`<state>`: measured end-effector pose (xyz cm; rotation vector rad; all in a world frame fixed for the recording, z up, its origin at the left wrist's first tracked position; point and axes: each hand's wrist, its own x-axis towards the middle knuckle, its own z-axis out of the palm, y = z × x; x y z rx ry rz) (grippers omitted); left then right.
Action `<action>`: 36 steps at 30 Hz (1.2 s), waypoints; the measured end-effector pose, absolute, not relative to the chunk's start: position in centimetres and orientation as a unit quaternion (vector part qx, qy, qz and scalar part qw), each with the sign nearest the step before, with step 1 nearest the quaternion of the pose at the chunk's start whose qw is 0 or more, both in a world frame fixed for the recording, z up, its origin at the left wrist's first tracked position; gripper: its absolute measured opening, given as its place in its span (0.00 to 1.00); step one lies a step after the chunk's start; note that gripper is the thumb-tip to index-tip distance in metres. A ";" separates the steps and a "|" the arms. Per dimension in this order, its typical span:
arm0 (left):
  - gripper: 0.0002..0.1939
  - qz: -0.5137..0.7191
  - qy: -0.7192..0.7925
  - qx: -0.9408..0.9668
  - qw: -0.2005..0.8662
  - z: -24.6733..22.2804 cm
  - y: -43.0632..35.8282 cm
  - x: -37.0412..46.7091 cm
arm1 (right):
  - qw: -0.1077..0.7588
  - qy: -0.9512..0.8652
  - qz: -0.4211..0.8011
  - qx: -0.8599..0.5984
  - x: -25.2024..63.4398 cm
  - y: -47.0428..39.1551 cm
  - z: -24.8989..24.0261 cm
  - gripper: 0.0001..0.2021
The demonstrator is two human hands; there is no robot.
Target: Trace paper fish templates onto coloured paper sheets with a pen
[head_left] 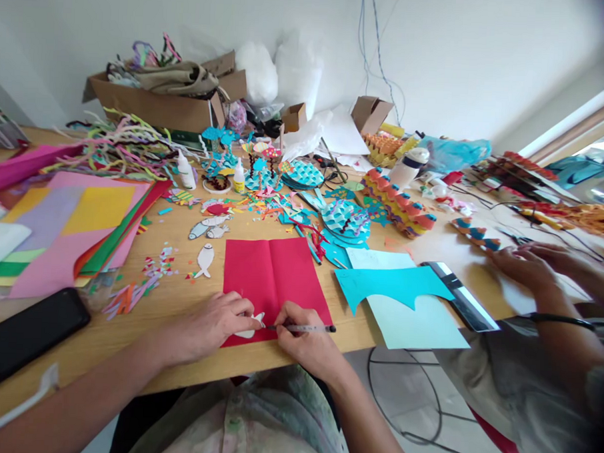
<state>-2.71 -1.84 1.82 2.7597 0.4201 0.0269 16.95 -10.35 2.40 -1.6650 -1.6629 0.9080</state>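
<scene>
Red paper sheet (272, 275): flat on wooden table (178, 301), near edge, creased down the middle. White fish cutout (252, 324): on sheet's 7 o'clock corner, pinned under left hand (212, 329), fingers pressed flat. Right hand (304, 337): clenched around pen (305, 328), tip touching cutout. Black phone (24, 334): at 9 o'clock. Another person's hands (535, 263): at 3 o'clock.

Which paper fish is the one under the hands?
The white paper fish on the red paper. The left hand presses it down while the right hand holds a pen against it. The other fish lie loose on the wooden table.
</scene>
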 end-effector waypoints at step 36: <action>0.16 0.024 0.154 0.970 0.187 1.2 -1.9 -2.8 | 0.337 -0.619 0.343 -0.621 16.1 -9.6 2.3 0.06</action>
